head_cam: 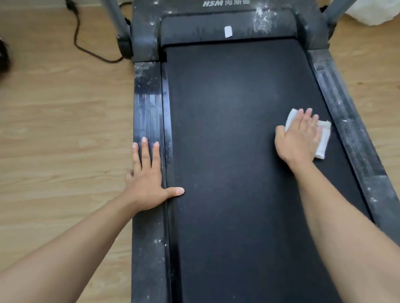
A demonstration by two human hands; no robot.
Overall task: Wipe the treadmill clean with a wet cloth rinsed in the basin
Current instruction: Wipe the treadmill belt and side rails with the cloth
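A black treadmill (228, 152) fills the middle of the view, its dark belt running away from me. White dust speckles its front cover (262, 21) and both side rails. A folded white cloth (323, 138) lies on the belt near the right rail. My right hand (298, 135) presses flat on the cloth with straight fingers. My left hand (147, 174) rests flat on the left side rail (148, 108), its thumb reaching onto the belt edge. The basin is not in view.
Light wooden floor (57, 133) lies on both sides. A black power cable (80, 36) trails on the floor at the far left. Grey upright posts (113, 12) rise from the front corners. A white bag (374, 10) sits at the top right.
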